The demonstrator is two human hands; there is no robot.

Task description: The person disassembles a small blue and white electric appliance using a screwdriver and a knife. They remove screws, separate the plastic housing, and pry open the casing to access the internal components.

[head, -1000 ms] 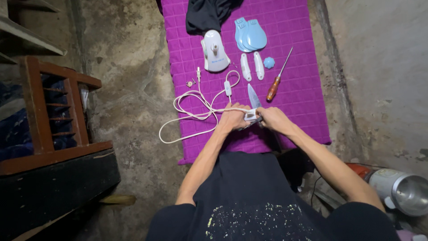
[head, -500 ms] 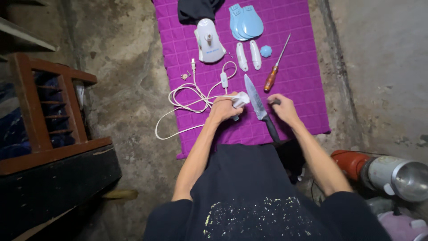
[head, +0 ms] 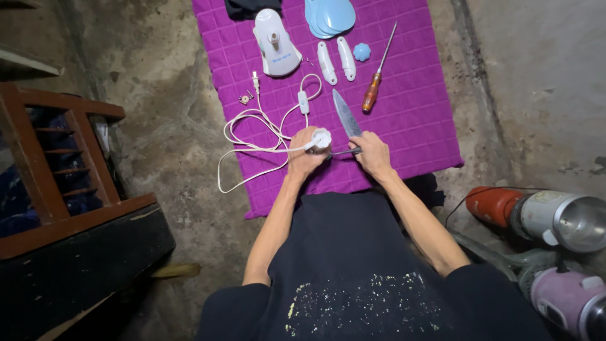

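The person is sitting on the concrete floor (head: 158, 95) over a purple quilted mat (head: 416, 107), working with both hands just in front of their lap. The left hand (head: 305, 155) is closing its grip around a small round white plug (head: 320, 137), fingers curled tight about it, at the near edge of the mat. A white cord (head: 252, 136) is running out from the plug to the left, looping across the mat edge and onto the floor, with an inline switch (head: 303, 101) lying partway along it.

The right hand (head: 372, 155) is gripping the dark handle of a kitchen knife (head: 347, 120), fingers wrapped shut around it. The blade is pointing away from the person, lying just right of the plug; a thin dark part near the handle is reaching toward the plug, though whether it is touching cannot be told.

Farther up the mat, a white appliance housing (head: 276, 44) is lying beside a stack of light blue fan blades (head: 329, 15). Two white oblong parts (head: 336, 60) are resting side by side, with a small blue knob (head: 362, 52) just right of them. A screwdriver (head: 377, 82) with an orange-brown handle is lying slanted to the right of the knife. A small metal fitting (head: 245, 98) is sitting at the mat's left edge.

A wooden chair (head: 57, 164) is standing to the left, and an orange and silver appliance (head: 543, 215) is lying on the floor to the right.
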